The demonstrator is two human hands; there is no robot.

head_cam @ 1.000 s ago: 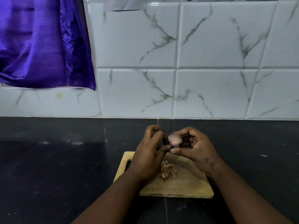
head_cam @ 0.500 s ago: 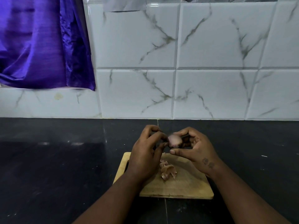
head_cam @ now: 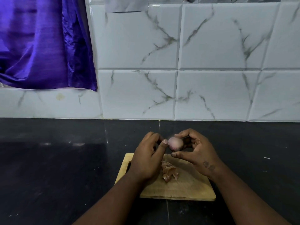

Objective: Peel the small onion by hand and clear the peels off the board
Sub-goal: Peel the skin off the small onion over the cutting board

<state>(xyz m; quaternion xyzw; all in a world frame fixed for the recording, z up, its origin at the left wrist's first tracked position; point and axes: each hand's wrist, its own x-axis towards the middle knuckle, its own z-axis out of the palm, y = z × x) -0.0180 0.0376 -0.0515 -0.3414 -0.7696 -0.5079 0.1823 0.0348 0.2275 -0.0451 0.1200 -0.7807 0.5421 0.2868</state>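
Note:
A small pinkish onion (head_cam: 175, 144) is held in the air above the far end of the wooden cutting board (head_cam: 186, 187). My right hand (head_cam: 197, 151) grips it between thumb and fingers. My left hand (head_cam: 148, 157) is beside it, its thumb tip touching the onion's left side, the other fingers curled. A small heap of brown peels (head_cam: 168, 172) lies on the board below the hands.
The board rests on a dark countertop (head_cam: 56, 168) that runs to a white marble-look tiled wall (head_cam: 178, 70). A purple cloth (head_cam: 40, 43) hangs at the upper left.
The onion has turned in my right hand and shows more smooth skin. My left thumb has shifted onto its left side. The peel heap has not moved.

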